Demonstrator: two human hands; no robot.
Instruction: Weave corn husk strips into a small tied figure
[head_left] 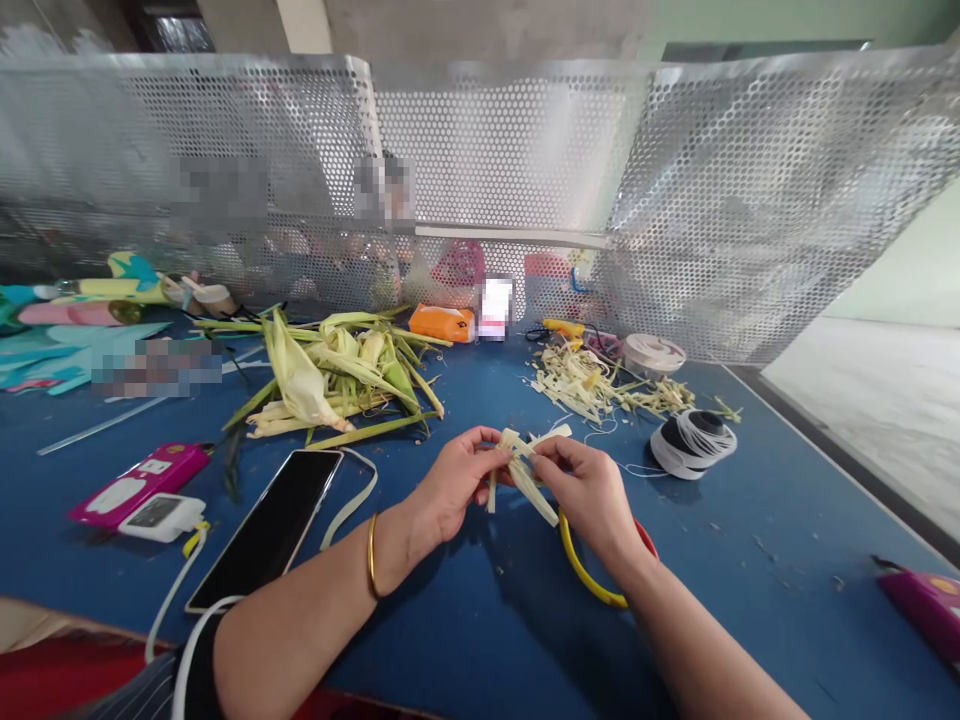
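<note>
Both my hands meet over the middle of the blue table. My left hand and my right hand are closed in pinches on a small bundle of pale corn husk strips held between them, a little above the table. A gold bangle circles my left wrist. Under my right wrist lies a pair of scissors with yellow and red handles, partly hidden by the arm.
A pile of green corn husks lies at the back left, cut husk scraps at the back right. A spool of white thread, a black phone, pink devices, an orange box and a perforated metal screen surround them.
</note>
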